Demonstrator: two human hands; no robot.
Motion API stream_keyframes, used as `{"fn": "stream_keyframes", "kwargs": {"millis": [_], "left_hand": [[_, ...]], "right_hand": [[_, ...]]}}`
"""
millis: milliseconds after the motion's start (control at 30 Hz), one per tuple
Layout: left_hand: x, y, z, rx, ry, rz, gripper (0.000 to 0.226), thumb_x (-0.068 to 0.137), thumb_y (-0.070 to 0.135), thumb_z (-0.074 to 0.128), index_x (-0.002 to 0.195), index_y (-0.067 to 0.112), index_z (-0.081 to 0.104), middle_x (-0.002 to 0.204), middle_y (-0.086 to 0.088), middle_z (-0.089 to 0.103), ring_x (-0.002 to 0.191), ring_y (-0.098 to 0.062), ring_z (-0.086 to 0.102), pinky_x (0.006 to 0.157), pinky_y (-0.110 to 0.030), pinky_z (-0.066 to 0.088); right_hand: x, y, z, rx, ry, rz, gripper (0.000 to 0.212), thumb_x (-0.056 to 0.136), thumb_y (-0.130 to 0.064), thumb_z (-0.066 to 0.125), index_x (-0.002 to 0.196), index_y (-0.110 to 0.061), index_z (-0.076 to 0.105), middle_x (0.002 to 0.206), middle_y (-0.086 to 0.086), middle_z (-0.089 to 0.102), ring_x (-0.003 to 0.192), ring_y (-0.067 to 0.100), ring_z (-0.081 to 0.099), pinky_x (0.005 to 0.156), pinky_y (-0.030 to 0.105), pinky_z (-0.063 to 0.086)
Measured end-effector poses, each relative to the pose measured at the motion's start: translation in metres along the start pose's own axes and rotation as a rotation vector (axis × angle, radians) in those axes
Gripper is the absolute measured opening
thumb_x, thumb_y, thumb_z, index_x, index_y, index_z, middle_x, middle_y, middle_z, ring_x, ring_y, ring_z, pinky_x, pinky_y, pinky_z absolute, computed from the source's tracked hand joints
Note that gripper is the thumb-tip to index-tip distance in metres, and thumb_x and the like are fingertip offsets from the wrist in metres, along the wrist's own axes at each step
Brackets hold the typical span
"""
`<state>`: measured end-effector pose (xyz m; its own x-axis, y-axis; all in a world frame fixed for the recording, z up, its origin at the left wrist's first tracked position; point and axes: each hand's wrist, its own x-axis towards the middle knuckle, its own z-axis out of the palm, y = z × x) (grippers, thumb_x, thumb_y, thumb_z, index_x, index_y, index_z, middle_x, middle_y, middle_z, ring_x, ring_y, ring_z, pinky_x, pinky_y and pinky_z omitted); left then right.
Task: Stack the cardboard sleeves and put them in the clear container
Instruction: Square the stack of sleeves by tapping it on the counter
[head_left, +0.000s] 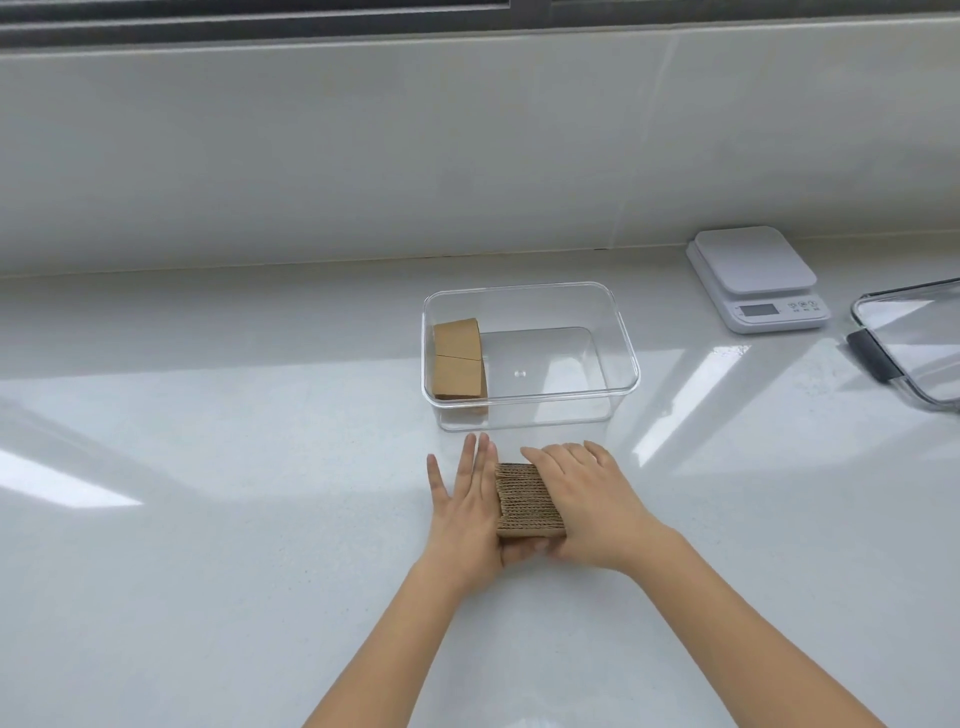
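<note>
Open container (613, 332) mostly free; packed sleeves (458, 364) along left wall.

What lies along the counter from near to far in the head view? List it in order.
Stack of cardboard sleeves pressed between left hand and right hand → clear container with sleeves already inside → kitchen scale → wall.

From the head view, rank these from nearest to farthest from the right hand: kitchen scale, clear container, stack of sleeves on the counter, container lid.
1. Stack of sleeves: pressed between the right hand and left hand.
2. Clear container: just beyond the hands.
3. Kitchen scale: far right, near the wall.
4. Container lid: right edge.
</note>
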<state>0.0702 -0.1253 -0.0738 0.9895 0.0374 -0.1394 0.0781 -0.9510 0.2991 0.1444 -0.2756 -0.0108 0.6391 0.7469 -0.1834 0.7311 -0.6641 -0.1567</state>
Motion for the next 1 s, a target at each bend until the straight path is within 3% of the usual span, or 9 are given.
{"fn": "stream_keyframes", "kwargs": {"millis": [133,267,333,567,667,800,867,933,1000], "left_hand": [[-0.001,-0.002,0.004,0.006,0.034,0.01,0.116,0.071,0.086,0.019,0.143,-0.004,0.031,0.154,-0.016,0.029,0.145,-0.016,-0.015,0.108,-0.06,-0.013],[-0.002,-0.002,0.005,0.011,0.046,0.035,0.112,0.073,0.085,0.019,0.144,0.0,0.031,0.156,-0.013,0.026,0.145,-0.016,-0.017,0.108,-0.061,-0.013],[-0.001,-0.001,0.004,0.03,0.035,0.039,0.111,0.074,0.085,0.018,0.144,-0.001,0.033,0.155,-0.014,0.028,0.145,-0.016,-0.017,0.108,-0.061,-0.011],[0.001,-0.002,-0.008,0.05,0.074,0.081,0.103,0.077,0.082,0.018,0.143,0.005,0.036,0.154,-0.013,0.032,0.143,-0.013,-0.024,0.108,-0.058,-0.014],[-0.001,0.01,-0.045,-0.108,0.063,0.078,0.105,0.072,0.075,0.038,0.15,0.01,0.009,0.16,0.0,0.01,0.142,-0.009,-0.023,0.11,-0.048,-0.024],[-0.006,0.031,-0.105,-0.157,0.066,0.136,0.093,0.074,0.055,0.06,0.145,0.011,0.019,0.147,0.0,0.033,0.142,-0.015,0.018,0.119,-0.037,0.003],[-0.006,0.037,-0.116,-0.1,-0.012,0.135,0.081,0.077,0.036,0.062,0.143,0.009,0.022,0.141,-0.003,0.037,0.134,-0.019,0.029,0.115,-0.032,0.016],[-0.008,0.043,-0.117,0.068,-0.113,0.112,0.079,0.077,0.022,0.059,0.142,0.004,0.019,0.139,-0.009,0.036,0.134,-0.026,0.029,0.116,-0.039,0.016],[-0.008,0.052,-0.107,0.122,-0.157,0.089,0.086,0.076,0.018,0.057,0.145,0.0,0.009,0.144,-0.013,0.027,0.138,-0.03,0.02,0.117,-0.043,0.011]], "right_hand": [[-0.015,0.008,-0.003,0.05,-0.035,0.118,0.099,0.062,-0.049,0.07,0.145,-0.031,0.018,0.143,-0.006,0.034,0.137,0.021,0.025,0.116,0.053,0.009],[-0.023,0.009,-0.004,0.189,-0.079,0.244,0.092,0.064,-0.034,0.072,0.14,-0.037,0.021,0.138,-0.005,0.033,0.124,0.026,0.031,0.091,0.041,0.047],[-0.02,0.006,-0.001,0.175,-0.078,0.238,0.082,0.07,-0.027,0.071,0.137,-0.034,0.025,0.128,-0.004,0.038,0.114,0.027,0.035,0.075,0.037,0.052],[-0.009,0.012,0.002,0.036,0.09,0.157,0.057,0.065,-0.043,0.067,0.115,-0.032,0.043,0.099,-0.008,0.057,0.094,0.022,0.057,0.079,0.038,0.036],[-0.012,0.018,-0.005,0.493,0.098,0.186,0.06,0.056,-0.044,0.075,0.109,-0.037,0.047,0.095,-0.012,0.063,0.091,0.014,0.06,0.087,0.039,0.041],[-0.013,0.01,-0.004,1.187,0.08,0.158,0.067,0.056,-0.01,0.088,0.108,-0.031,0.051,0.095,-0.009,0.067,0.088,0.012,0.064,0.076,0.035,0.056],[-0.011,0.001,0.008,1.284,0.08,0.176,0.07,0.054,-0.005,0.087,0.107,-0.033,0.051,0.098,-0.006,0.066,0.091,0.015,0.063,0.075,0.038,0.057],[-0.009,-0.006,0.019,1.274,0.098,0.201,0.072,0.049,-0.014,0.089,0.104,-0.04,0.05,0.104,0.001,0.065,0.098,0.023,0.061,0.081,0.044,0.055],[-0.01,-0.007,0.026,1.26,0.116,0.227,0.072,0.048,-0.021,0.085,0.104,-0.044,0.048,0.108,0.005,0.062,0.097,0.019,0.06,0.078,0.035,0.053]]}}
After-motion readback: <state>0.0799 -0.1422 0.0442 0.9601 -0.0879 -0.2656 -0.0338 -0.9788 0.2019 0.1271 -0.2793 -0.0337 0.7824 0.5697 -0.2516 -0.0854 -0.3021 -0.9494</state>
